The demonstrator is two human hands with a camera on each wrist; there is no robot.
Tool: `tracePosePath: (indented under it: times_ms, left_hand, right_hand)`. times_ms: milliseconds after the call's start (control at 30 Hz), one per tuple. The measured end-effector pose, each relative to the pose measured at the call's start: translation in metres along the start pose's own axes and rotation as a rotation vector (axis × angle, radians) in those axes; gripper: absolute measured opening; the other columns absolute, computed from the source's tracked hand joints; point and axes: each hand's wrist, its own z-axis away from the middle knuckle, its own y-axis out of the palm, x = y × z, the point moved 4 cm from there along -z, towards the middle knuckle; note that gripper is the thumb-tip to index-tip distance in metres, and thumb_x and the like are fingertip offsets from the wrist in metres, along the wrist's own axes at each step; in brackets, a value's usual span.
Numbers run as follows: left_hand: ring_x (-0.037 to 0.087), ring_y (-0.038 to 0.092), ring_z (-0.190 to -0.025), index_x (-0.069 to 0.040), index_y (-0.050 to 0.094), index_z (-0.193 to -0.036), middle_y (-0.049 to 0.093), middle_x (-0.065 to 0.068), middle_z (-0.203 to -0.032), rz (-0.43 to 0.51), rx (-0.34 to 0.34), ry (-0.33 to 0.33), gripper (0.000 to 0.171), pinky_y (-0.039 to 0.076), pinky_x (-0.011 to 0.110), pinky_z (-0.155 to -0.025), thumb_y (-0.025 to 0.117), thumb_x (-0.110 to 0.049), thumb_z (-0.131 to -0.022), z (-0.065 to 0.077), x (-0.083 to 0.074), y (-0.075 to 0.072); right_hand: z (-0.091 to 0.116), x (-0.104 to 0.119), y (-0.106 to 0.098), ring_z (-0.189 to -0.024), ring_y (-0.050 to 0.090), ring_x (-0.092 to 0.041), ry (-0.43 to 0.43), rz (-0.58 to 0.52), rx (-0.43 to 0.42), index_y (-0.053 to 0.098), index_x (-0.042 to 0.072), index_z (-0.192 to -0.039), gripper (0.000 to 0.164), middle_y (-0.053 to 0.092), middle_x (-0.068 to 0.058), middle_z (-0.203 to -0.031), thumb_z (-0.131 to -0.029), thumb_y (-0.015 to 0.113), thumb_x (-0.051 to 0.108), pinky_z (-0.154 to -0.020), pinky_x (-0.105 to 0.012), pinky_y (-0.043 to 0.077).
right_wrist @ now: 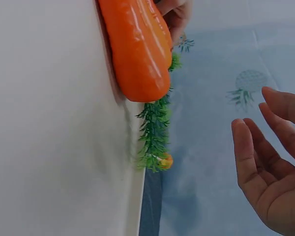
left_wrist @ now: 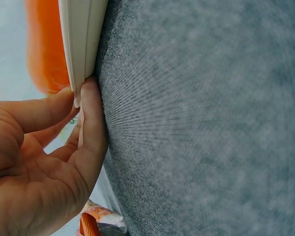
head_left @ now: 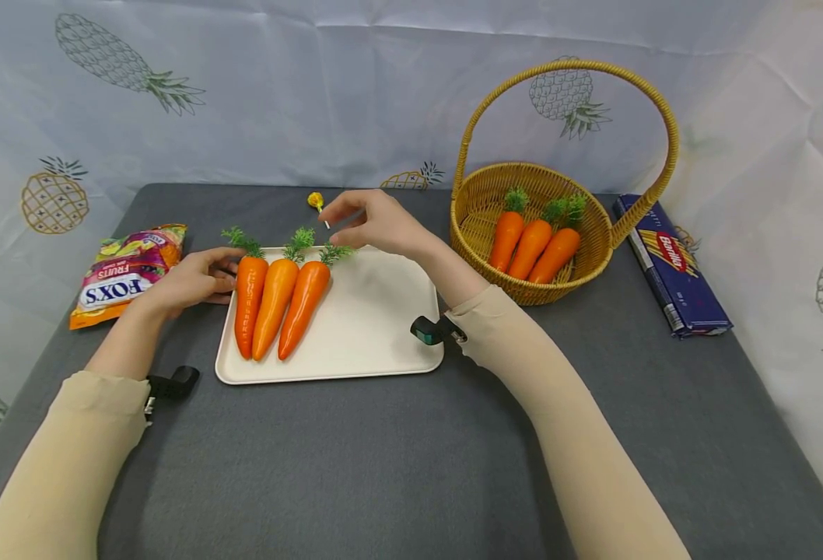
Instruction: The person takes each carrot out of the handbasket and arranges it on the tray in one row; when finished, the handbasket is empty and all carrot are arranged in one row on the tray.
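Note:
Three orange toy carrots with green tops lie side by side on the left part of a cream tray. My left hand pinches the tray's left rim, thumb on the edge and a finger beneath it, as the left wrist view shows. Above the tray's back edge hovers my right hand, fingers loosely bent and holding nothing; the right wrist view has its fingers apart from the nearest carrot. A yellow lollipop lies behind the tray, close to the right fingertips.
A wicker basket with a tall handle holds three more carrots to the right. Beside it lies a blue Barilla spaghetti box. At the left is a Fox's Fruits candy bag. A pineapple-print cloth hangs behind the grey table.

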Motion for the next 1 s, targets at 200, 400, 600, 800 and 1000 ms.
tracePosePath:
  times_ms: [200, 400, 600, 800, 1000]
  left_hand:
    - [-0.007, 0.054, -0.088, 0.002, 0.018, -0.156, 0.038, 0.025, -0.136, -0.007, -0.001, -0.009, 0.061, 0.060, 0.022, -0.080, 0.045, -0.005, -0.102, -0.002, 0.000, 0.000]
    - [-0.008, 0.053, -0.088, 0.003, 0.016, -0.156, 0.037, 0.027, -0.136, -0.019, 0.004, -0.008, 0.061, 0.061, 0.023, -0.081, 0.044, -0.005, -0.102, -0.002, 0.002, 0.000]
    - [-0.007, 0.053, -0.088, 0.002, 0.018, -0.156, 0.038, 0.025, -0.135, -0.009, -0.003, -0.007, 0.060, 0.060, 0.022, -0.081, 0.045, -0.006, -0.102, -0.001, 0.000, 0.000]
    - [-0.006, 0.054, -0.088, 0.002, 0.019, -0.156, 0.038, 0.026, -0.135, -0.005, -0.002, -0.005, 0.061, 0.060, 0.022, -0.081, 0.046, -0.006, -0.102, 0.000, 0.000, 0.000]
    - [-0.008, 0.054, -0.088, 0.002, 0.018, -0.156, 0.038, 0.026, -0.135, -0.008, 0.001, -0.003, 0.061, 0.060, 0.022, -0.081, 0.045, -0.007, -0.102, 0.000, 0.000, 0.000]
  right_hand:
    - [0.008, 0.008, -0.017, -0.102, 0.066, -0.021, -0.034, -0.044, -0.025, 0.065, 0.013, -0.123, 0.032, 0.063, -0.005, -0.124, -0.091, 0.070, 0.016, -0.088, -0.037, 0.060]
    - [0.018, 0.013, -0.039, -0.103, 0.066, -0.024, -0.055, -0.063, -0.077, 0.063, 0.012, -0.126, 0.034, 0.061, -0.008, -0.124, -0.092, 0.068, 0.015, -0.090, -0.039, 0.059]
    - [0.029, 0.017, -0.063, -0.105, 0.066, -0.021, -0.024, -0.071, -0.155, 0.063, 0.012, -0.128, 0.036, 0.061, -0.007, -0.124, -0.092, 0.069, 0.016, -0.093, -0.040, 0.058]
    - [0.039, 0.018, -0.085, -0.107, 0.065, -0.021, -0.004, -0.087, -0.224, 0.063, 0.014, -0.127, 0.037, 0.061, -0.005, -0.124, -0.091, 0.070, 0.018, -0.093, -0.035, 0.057]
    - [0.052, 0.020, -0.105, -0.105, 0.064, -0.022, -0.016, -0.099, -0.283, 0.064, 0.013, -0.127, 0.037, 0.062, -0.004, -0.122, -0.091, 0.070, 0.017, -0.092, -0.034, 0.056]
